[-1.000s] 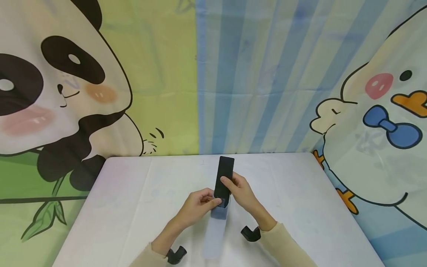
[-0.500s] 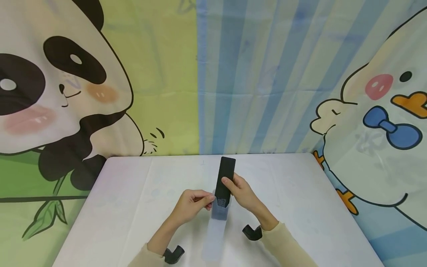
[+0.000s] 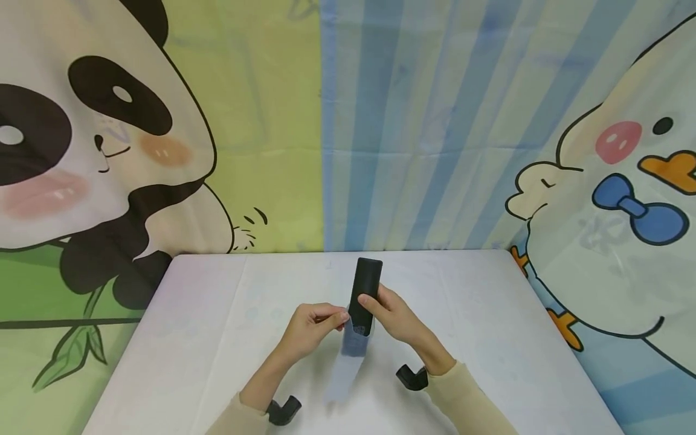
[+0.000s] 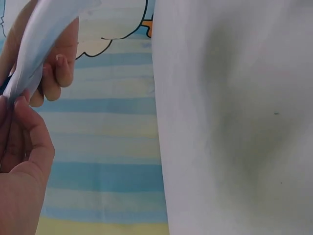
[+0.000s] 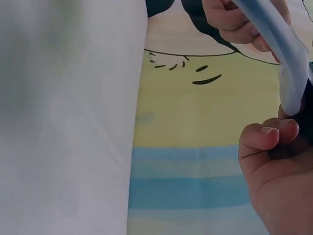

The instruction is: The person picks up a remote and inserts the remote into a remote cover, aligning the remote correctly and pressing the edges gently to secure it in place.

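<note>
Above the table, my right hand [image 3: 396, 314] grips a long, flat black slab [image 3: 367, 281] with rounded corners, thumb across its near face. The slab's lower end sits inside the mouth of a translucent plastic sleeve [image 3: 354, 345], which looks darker where the slab is behind the film. From there the sleeve's loose tail [image 3: 342, 377] hangs down, pale and slightly bent. My left hand [image 3: 307, 331] pinches the sleeve's left edge at the mouth between thumb and forefinger. In the left wrist view the film [image 4: 41, 36] curves up past both hands; in the right wrist view it covers part of the left fingers.
A white-covered table [image 3: 217, 374] lies beneath both hands. Behind it hangs a cloth backdrop [image 3: 283, 121] with a panda and a white bird printed on it. Black curved pieces [image 3: 412, 377] stick out at both wrists, by the sleeve cuffs.
My left hand has shifted from the front of the slab to the sleeve's left edge. The sleeve's tail has swung left and up, while my right hand keeps its hold almost in place.
</note>
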A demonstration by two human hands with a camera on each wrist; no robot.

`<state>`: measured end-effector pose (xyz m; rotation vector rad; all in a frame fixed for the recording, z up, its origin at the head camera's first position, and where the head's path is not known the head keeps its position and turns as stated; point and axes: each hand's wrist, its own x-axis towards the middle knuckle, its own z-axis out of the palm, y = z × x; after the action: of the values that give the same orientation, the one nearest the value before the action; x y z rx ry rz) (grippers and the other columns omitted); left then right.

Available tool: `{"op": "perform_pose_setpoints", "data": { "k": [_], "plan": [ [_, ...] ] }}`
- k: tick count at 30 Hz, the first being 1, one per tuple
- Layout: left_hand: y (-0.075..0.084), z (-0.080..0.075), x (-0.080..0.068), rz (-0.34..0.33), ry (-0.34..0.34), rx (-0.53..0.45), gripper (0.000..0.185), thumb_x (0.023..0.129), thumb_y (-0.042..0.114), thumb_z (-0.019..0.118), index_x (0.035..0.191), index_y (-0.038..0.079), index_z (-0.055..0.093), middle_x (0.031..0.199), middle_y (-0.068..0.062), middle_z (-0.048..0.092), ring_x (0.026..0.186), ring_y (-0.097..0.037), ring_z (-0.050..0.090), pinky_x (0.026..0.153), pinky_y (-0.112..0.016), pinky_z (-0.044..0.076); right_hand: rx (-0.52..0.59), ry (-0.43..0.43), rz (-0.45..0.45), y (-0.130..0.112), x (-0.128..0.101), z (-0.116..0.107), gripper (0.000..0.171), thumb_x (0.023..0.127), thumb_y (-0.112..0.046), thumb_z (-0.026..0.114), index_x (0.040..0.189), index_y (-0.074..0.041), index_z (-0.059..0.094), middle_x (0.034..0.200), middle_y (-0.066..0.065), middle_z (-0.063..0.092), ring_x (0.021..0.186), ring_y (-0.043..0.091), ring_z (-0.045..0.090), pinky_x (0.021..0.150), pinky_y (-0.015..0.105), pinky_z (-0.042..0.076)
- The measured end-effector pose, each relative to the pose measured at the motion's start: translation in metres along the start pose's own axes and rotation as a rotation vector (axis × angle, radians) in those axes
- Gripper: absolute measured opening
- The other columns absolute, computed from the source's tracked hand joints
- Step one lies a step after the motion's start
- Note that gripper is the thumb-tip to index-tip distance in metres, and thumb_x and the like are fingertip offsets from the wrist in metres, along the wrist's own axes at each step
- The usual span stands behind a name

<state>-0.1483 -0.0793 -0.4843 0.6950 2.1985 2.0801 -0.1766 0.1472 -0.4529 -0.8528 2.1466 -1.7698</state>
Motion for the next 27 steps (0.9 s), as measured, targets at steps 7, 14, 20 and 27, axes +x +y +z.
{"op": "perform_pose_setpoints", "data": {
  "k": [7, 14, 20, 27],
  "plan": [
    [0.005, 0.012, 0.01, -0.095, 0.004, -0.025, 0.027, 0.095, 0.021, 0.072, 0.112, 0.0, 0.071, 0.098, -0.008, 0.073, 0.087, -0.022, 0.071, 0.08, -0.035, 0.057, 0.005, 0.11, 0.007, -0.002, -0.001, -0.005, 0.024, 0.109, -0.017, 0.046, 0.121, 0.002, 0.055, 0.098, 0.011, 0.063, 0.08, 0.019, 0.063, 0.064, 0.037, 0.052],
    [0.008, 0.015, 0.018, -0.178, -0.053, -0.001, 0.06, 0.091, 0.029, 0.076, 0.141, 0.017, 0.044, 0.076, -0.006, 0.069, 0.064, -0.016, 0.061, 0.061, -0.026, 0.044, 0.037, 0.115, -0.008, -0.003, 0.006, -0.003, 0.027, 0.107, -0.015, 0.051, 0.127, 0.002, 0.057, 0.106, 0.014, 0.063, 0.088, 0.024, 0.064, 0.07, 0.035, 0.054],
    [0.01, 0.011, 0.023, -0.14, -0.047, -0.004, 0.069, 0.095, 0.032, 0.071, 0.153, 0.016, 0.035, 0.072, -0.004, 0.067, 0.052, -0.013, 0.038, 0.052, -0.027, 0.032, 0.077, 0.233, -0.062, 0.0, 0.004, -0.002, 0.018, 0.105, -0.012, 0.054, 0.114, 0.003, 0.058, 0.092, 0.015, 0.059, 0.074, 0.023, 0.058, 0.066, 0.031, 0.051],
    [0.012, 0.001, 0.024, -0.165, 0.009, -0.059, 0.063, 0.098, 0.033, 0.068, 0.148, 0.016, 0.035, 0.092, -0.008, 0.075, 0.09, -0.024, 0.071, 0.084, -0.037, 0.054, -0.085, 0.033, -0.084, 0.01, -0.004, -0.005, 0.016, 0.105, -0.01, 0.053, 0.089, -0.01, 0.055, 0.074, 0.01, 0.053, 0.057, 0.015, 0.044, 0.052, 0.027, 0.039]
  ]
}}
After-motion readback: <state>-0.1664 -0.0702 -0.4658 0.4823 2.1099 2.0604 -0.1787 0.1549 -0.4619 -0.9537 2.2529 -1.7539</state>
